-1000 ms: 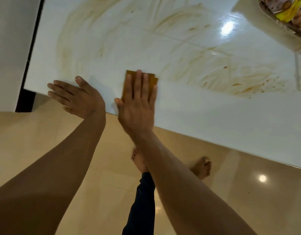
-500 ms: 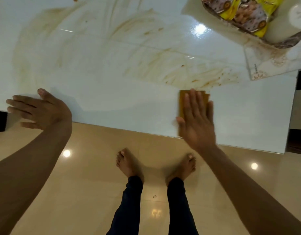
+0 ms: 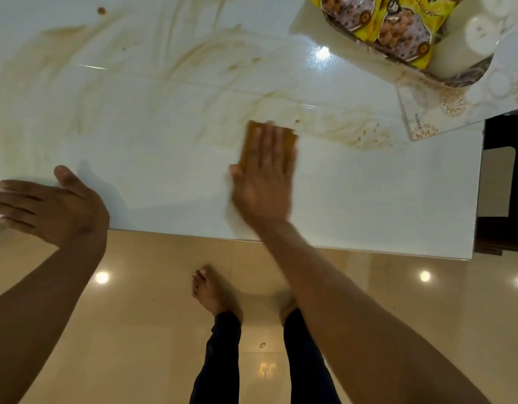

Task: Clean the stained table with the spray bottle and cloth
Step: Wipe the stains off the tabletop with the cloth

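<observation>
right now you are in the wiping step: your right hand [image 3: 263, 176] lies flat, fingers spread, pressing the orange-brown cloth [image 3: 252, 141] onto the white table [image 3: 383, 205], its far edge touching the brown smear [image 3: 354, 129]. your left hand [image 3: 52, 205] rests open and empty at the near table edge, bracing you. no spray bottle shows. next, i judge, you push firmly through that smear, short of the patterned tray [image 3: 435, 118].
</observation>
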